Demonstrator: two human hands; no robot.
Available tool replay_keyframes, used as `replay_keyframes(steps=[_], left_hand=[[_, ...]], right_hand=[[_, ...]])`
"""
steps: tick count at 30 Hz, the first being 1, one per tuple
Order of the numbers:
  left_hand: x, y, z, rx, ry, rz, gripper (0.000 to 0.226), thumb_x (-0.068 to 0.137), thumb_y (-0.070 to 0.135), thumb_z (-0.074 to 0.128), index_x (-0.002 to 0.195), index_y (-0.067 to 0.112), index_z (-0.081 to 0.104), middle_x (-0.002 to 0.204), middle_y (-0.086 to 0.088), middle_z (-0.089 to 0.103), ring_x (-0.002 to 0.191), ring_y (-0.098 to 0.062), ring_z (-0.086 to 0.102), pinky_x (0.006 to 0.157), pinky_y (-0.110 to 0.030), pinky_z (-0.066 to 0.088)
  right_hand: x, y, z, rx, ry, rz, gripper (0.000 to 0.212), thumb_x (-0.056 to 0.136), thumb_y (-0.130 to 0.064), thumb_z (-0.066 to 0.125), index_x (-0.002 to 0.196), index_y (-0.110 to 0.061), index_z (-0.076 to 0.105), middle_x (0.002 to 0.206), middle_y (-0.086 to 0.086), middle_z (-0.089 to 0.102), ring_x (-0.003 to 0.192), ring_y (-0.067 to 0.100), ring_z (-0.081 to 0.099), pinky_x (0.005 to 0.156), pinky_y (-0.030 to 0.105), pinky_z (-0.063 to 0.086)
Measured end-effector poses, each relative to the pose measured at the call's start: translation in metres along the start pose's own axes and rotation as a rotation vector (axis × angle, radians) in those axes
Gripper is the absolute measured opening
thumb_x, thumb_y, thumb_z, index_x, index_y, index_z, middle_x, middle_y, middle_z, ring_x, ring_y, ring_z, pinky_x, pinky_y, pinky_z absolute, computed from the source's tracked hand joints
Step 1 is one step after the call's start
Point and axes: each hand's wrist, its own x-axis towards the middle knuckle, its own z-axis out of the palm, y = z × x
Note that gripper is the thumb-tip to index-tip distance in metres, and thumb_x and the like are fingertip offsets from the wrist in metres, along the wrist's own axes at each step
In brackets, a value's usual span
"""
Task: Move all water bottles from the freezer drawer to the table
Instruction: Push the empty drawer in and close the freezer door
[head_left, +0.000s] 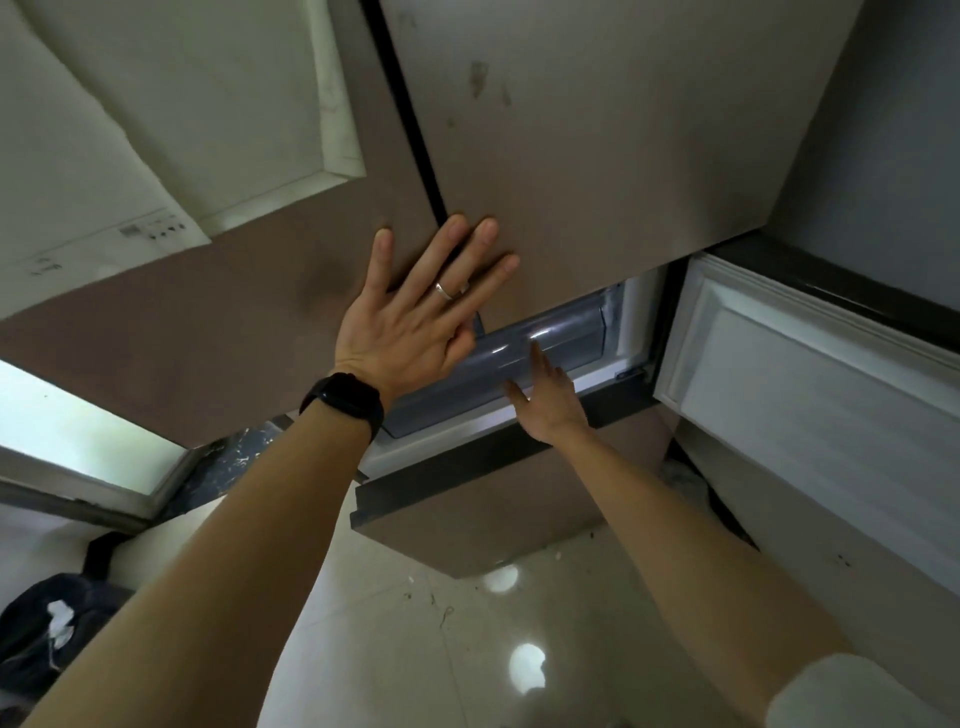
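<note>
I face a tall brown fridge. My left hand (421, 312) lies flat with spread fingers against the upper fridge doors (597, 156), across the dark seam between them. Below, the lower right freezer door (810, 395) hangs swung out to the right. Inside the opening sits a translucent grey freezer drawer (550, 338). My right hand (545, 395) reaches into the opening with straight fingers touching the drawer front. No water bottle is visible; the drawer's contents are hidden.
A lower brown drawer front (467, 525) juts out beneath the opening. White tiled floor (441, 649) lies under my arms. A dark bag (47, 629) sits at bottom left, a window (78, 431) at left. A white sheet (171, 104) is stuck on the upper left door.
</note>
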Motion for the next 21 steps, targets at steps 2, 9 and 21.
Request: replay_keyframes(steps=[2, 9, 21], left_hand=[[0.001, 0.001, -0.004, -0.043, -0.020, -0.023, 0.064, 0.100, 0.044, 0.039, 0.161, 0.033, 0.021, 0.166, 0.001, 0.020, 0.152, -0.022, 0.016, 0.119, -0.058, -0.004], [0.023, 0.029, -0.033, -0.364, -0.102, -0.222, 0.071, 0.085, 0.031, 0.059, 0.153, 0.025, 0.041, 0.164, -0.010, 0.017, 0.152, -0.032, 0.012, 0.119, -0.059, -0.013], [0.117, 0.071, -0.054, -0.571, -0.268, -0.281, 0.081, 0.092, 0.042, 0.053, 0.162, 0.027, 0.016, 0.170, -0.004, -0.007, 0.155, -0.023, -0.011, 0.120, -0.058, -0.013]], right_hand=[[-0.023, 0.010, -0.017, 0.000, -0.011, 0.016, 0.068, 0.101, -0.052, 0.043, 0.158, -0.028, 0.015, 0.161, 0.006, 0.029, 0.143, 0.029, 0.035, 0.115, 0.049, 0.034], [-0.120, 0.039, -0.101, 0.017, 0.102, -0.012, 0.022, 0.098, -0.031, 0.059, 0.115, -0.025, 0.072, 0.120, -0.006, 0.067, 0.095, -0.003, 0.053, 0.075, -0.005, 0.028], [-0.197, 0.042, -0.294, -0.299, 0.610, 0.033, 0.040, 0.099, -0.038, 0.054, 0.131, -0.016, 0.062, 0.135, 0.009, 0.059, 0.125, 0.027, 0.051, 0.109, 0.042, 0.037]])
